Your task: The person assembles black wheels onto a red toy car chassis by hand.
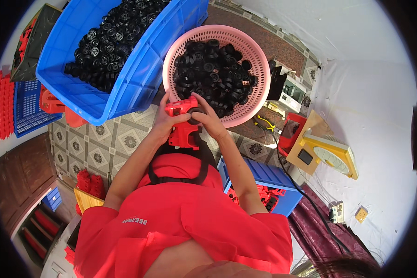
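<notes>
Held in front of the torso, between both hands: a red vehicle body (184, 137), its upper end close to the near-left rim of the pink basket (264, 76). Contact with that rim: not discernible. Left hand (165, 121): grasping the body from its left side, thumb laid across the front. Right hand (211, 121): grasping the body from its right side, thumb pressed to a black wheel (199, 110) at that side.

Inside the pink basket: a loose heap of black wheels (213, 69). Beside the basket's left rim: a large blue bin (141, 69), with a further pile of wheels (109, 44) inside. Just beyond the basket's lower-right rim: yellow-handled pliers (264, 123). Farther right: a red tray (289, 134) and a yellow-framed fan (333, 155). Beneath basket and bin: patterned floor (97, 157).
</notes>
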A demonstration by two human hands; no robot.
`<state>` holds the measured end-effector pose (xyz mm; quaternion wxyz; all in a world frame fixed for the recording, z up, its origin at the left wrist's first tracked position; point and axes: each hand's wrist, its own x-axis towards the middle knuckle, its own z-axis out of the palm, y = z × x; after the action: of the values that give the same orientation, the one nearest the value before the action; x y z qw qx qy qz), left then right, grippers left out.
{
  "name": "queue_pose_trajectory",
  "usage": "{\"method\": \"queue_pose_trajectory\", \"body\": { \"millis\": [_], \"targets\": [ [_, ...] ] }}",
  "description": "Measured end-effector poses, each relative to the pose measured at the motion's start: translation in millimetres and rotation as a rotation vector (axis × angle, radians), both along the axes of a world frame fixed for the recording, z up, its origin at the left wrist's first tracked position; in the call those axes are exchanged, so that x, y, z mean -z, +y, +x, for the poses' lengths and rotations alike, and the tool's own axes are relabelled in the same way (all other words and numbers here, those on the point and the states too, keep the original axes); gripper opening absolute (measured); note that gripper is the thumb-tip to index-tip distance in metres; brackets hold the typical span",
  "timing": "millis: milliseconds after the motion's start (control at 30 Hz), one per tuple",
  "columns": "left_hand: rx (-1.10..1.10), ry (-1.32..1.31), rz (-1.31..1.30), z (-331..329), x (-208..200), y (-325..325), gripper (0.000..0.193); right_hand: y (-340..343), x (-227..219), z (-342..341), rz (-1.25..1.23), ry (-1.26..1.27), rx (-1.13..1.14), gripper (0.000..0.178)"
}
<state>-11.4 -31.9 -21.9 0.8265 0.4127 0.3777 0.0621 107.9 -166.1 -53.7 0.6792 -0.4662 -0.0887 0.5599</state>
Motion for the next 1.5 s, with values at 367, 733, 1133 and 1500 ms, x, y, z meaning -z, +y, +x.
{"method": "queue_pose_trajectory", "body": {
  "millis": [367, 733, 1133, 1500],
  "targets": [
    [0.018, 0.016, 0.045, 0.7, 2.4, 21.7, 0.098, 24.0, -10.5, 6.6, -0.091, -0.095, 0.063, 0.059],
    [-0.075, -0.127, -0.294, 56.3, 7.7, 59.6, 0.04, 25.9, 92.4, 95.0, -0.449, -1.837, -0.004, 0.027],
    [-0.135, 0.008, 0.006, 74.4, -1.7, 51.9, 0.087, 4.3, -38.5, 53.3, -0.131, -0.524, 0.054, 0.019],
    [-0.089, 0.002, 0.002, 71.1, -12.6, 48.0, 0.095, -1.6, -39.7, 34.8, -0.242, -0.746, 0.071, 0.02]
  ]
}}
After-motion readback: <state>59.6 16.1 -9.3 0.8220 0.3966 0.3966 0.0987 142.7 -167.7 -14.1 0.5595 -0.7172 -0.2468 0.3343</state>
